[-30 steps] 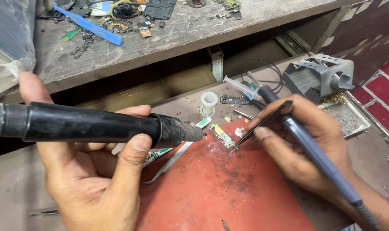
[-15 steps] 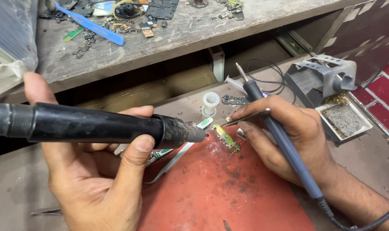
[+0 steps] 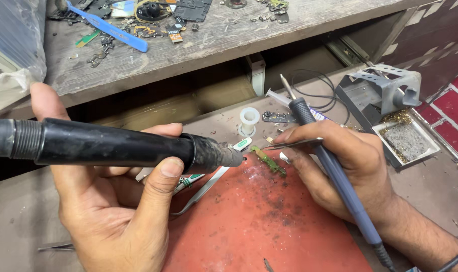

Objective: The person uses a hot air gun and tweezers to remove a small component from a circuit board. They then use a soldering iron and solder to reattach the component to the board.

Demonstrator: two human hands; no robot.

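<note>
The left hand (image 3: 113, 211) is wrapped closed around a black hot-air handpiece (image 3: 113, 146), nozzle aimed at the small green circuit strip (image 3: 269, 161) at frame centre on the red mat (image 3: 254, 226); the right hand (image 3: 340, 166) pinches tweezers (image 3: 289, 145) shut, tips just beside the strip, seemingly to steady it. A blue soldering iron (image 3: 335, 176) lies parked across the same hand, tip pointing away.

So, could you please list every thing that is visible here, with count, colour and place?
hot-air tool: one, black, held across the left side
tweezers: one, metal, tips by the small board
soldering iron: one, blue-grey, tip pointing up
small circuit board: one, green, on mat's top edge
mat: one, red, centre
iron stand: one, grey, right
white spool: one, behind the mat
blue tool: one, upper shelf
left hand: grips hot-air tool
right hand: holds tweezers and soldering iron
</note>
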